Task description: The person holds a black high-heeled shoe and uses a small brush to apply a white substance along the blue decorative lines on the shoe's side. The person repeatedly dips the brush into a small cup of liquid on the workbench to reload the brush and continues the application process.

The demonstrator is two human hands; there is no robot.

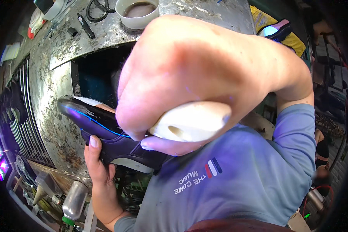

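In the head view, the black shoe, bright blue line along its side, whitish patch below, is by the worktop. The left hand has its grip on it; the right hand clasps a cream tool.

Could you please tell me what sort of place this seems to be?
Probably a shoe workshop or factory: the left hand holds a black shoe beside a worn metal worktable, on which stands a white tub of brownish liquid.
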